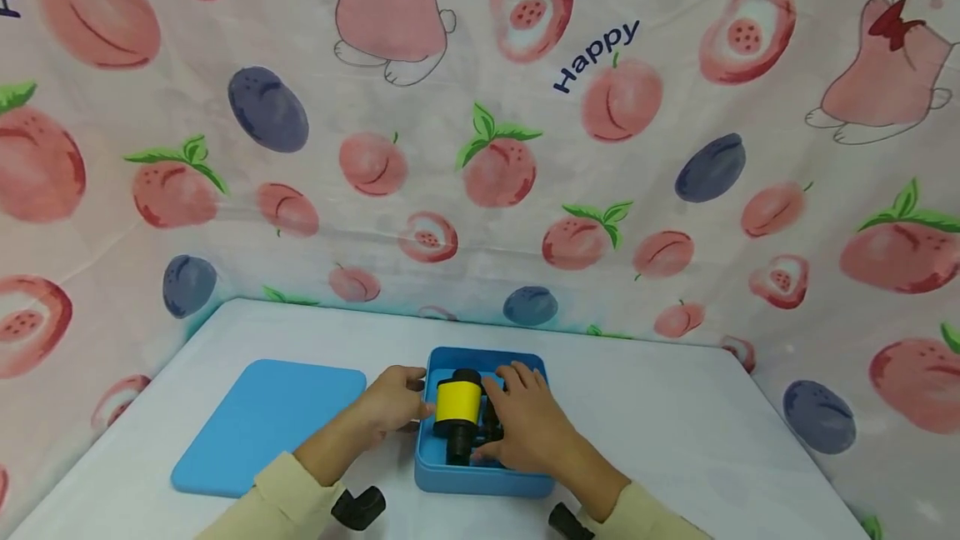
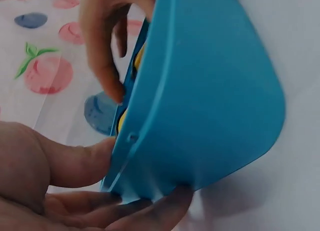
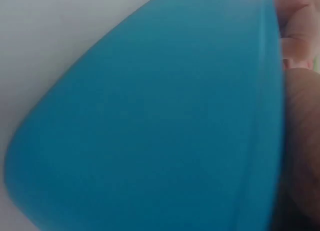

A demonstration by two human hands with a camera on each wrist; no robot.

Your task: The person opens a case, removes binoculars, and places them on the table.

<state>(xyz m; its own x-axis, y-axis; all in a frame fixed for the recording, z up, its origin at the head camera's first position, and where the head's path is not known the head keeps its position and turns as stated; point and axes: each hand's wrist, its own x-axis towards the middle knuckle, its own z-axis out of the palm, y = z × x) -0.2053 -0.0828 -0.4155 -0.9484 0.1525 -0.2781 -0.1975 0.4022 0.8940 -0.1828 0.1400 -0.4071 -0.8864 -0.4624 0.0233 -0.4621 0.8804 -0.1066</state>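
Binoculars (image 1: pixel 459 402), yellow and black, lie inside a blue box (image 1: pixel 483 482), and what a bright look: bold yellow round the left barrel, a black collar at each end, a narrower black tube pointing back toward the person! The right half is mostly covered by the right hand (image 1: pixel 531 422), which arches over it, fingers spread and bent; whether they pinch it, I can't tell. Over on the other side, the left hand (image 1: pixel 390 400) grips the box, thumb at the rim, fingers against the outside. That box is open-topped, round-cornered, smooth-walled. Left of it, a flat blue lid (image 1: pixel 262 432) rests on the white table (image 1: pixel 675 423). And behind, what a backdrop: a pale cloth (image 1: pixel 450 90) printed with peaches, dark blue plums, the word "Happy" and rabbits in pink. Pale sleeves (image 1: pixel 277 502) frame the action, cuffs near the wrists.
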